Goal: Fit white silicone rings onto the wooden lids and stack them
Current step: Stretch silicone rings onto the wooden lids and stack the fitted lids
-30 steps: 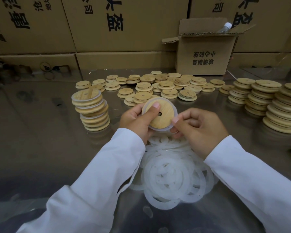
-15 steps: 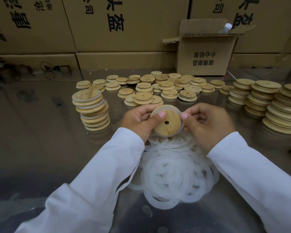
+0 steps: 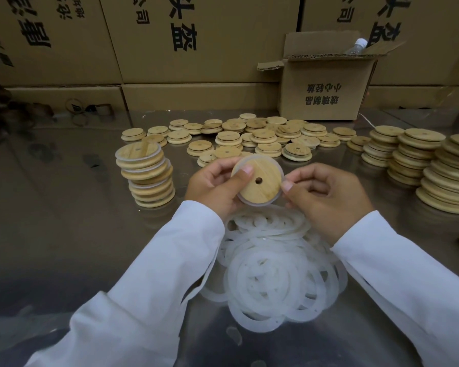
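Nearest on the surface [image 3: 64, 213], a heap of white rings [image 3: 276, 282] is piled between the two sleeves. Just past it a lid [image 3: 260, 181] is held up with a ring [image 3: 281, 169] showing round its rim. It's gripped by the left hand [image 3: 212, 186], thumb pressed on its face, and the ring's right edge is pinched by the right hand [image 3: 326, 197] fingers. Off left a stack [image 3: 146, 178] of ringed lids is set, bare lids [image 3: 263, 136] are scattered further back, and a box [image 3: 326, 94] is parked behind.

Large printed cartons [image 3: 196, 35] across top; small open box [image 3: 326, 91] upper right, bottle [image 3: 357, 46] poking out; reflective steel table [image 3: 51, 221].
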A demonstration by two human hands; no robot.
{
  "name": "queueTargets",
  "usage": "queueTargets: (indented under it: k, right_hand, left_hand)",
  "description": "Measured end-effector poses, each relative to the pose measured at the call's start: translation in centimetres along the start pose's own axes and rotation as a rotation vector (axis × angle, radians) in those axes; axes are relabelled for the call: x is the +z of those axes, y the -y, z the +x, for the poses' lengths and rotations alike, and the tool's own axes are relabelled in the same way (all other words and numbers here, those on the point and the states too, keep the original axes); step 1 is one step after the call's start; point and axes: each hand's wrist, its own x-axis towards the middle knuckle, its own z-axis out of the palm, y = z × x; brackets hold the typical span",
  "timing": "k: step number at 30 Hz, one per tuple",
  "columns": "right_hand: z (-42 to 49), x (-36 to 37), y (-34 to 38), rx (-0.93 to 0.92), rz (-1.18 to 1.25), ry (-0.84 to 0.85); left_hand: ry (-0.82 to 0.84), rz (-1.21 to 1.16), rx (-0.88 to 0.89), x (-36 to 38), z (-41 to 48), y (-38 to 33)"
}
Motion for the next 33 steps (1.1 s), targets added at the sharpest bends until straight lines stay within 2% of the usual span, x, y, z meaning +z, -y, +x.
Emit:
queueTargets:
  k: [7,12,15,19,23,29,31,33]
  right_hand:
    - [-0.1,-0.2,0.1,0.028,0.017,0.009]
    - [0.0,-0.2,0.1,0.033,-0.019,0.032]
    - [0.0,-0.1,-0.1,0.040,-0.026,0.041]
    - [0.2,0.2,-0.5,0.047,-0.034,0.026]
    - [0.3,0.1,-0.7,0.049,-0.043,0.030]
    - [0.3,0.1,-0.7,0.051,-0.071,0.038]
    - [0.3,0.0,-0.8,0.050,-0.077,0.037]
    - [0.4,0.0,-0.8,0.047,-0.068,0.028]
  left_hand:
    - [-0.216,0.176,0.459,-2.0,0.1,-3.7]
    - [-0.583,0.251,0.606,-5.2,1.2,-5.3]
    - [-0.791,0.266,0.591,-6.9,2.0,-5.3]
    - [-0.905,0.231,0.444,-8.5,2.9,-4.9]
    - [-0.923,0.197,0.269,-9.3,3.5,-4.3]
    - [-0.854,0.274,-0.021,-9.8,4.2,-4.1]
    - [-0.868,0.289,-0.007,-9.5,4.3,-4.1]
    - [-0.933,0.333,0.187,-8.8,3.6,-4.2]
